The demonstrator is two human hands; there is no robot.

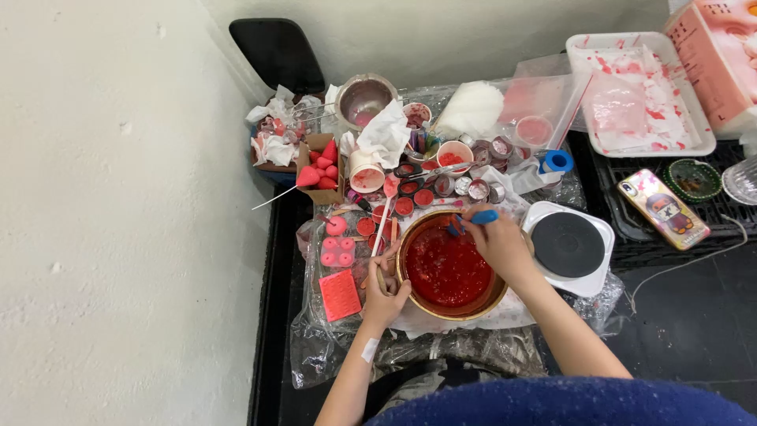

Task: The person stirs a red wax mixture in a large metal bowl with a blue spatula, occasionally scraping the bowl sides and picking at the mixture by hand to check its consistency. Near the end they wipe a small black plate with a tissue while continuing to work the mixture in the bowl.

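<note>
A round metal pot (pixel 407 278) full of red wax stands on a plastic-covered low table. My left hand (pixel 385 298) grips the pot's left rim, with a white plaster on that forearm. My right hand (pixel 497 241) is over the pot's upper right edge, holding a blue-handled tool (pixel 478 218) whose tip dips toward the red wax near the far rim.
A white single hot plate (pixel 569 244) sits right of the pot. Left of it lie a red rectangular mould (pixel 340 294) and small pink wax pieces (pixel 337 252). Several small tins, cups, tissues, a steel bowl (pixel 364 100), a phone (pixel 664 208) and a white tray (pixel 640 93) crowd the back.
</note>
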